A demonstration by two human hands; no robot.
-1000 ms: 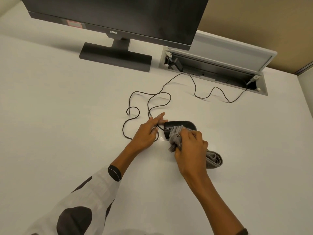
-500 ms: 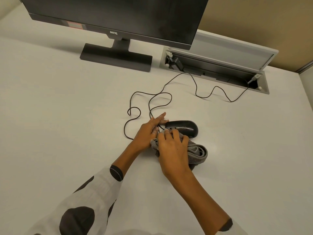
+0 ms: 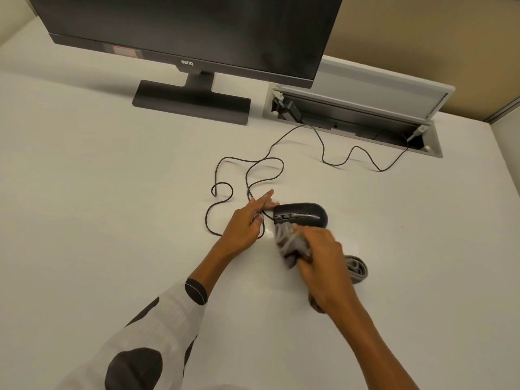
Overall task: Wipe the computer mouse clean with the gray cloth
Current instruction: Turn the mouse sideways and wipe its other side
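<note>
A black wired computer mouse (image 3: 302,214) lies on the white desk, its buttons pointing left. My right hand (image 3: 323,257) is shut on a bunched gray cloth (image 3: 289,243), which presses against the mouse's near side. The cloth's loose end (image 3: 357,268) trails out on the desk to the right of that hand. My left hand (image 3: 244,223) rests flat on the desk at the mouse's front end, fingertips touching it and lying over the cable there.
The mouse cable (image 3: 247,175) loops across the desk to an open cable tray (image 3: 351,119) at the back right. A black monitor (image 3: 191,32) on its stand (image 3: 191,102) fills the back. The white desk (image 3: 98,206) extends to the left.
My right hand has slid the cloth from on top of the mouse down to its near side, moving left and then right. The mouse and my left hand have stayed in place.
</note>
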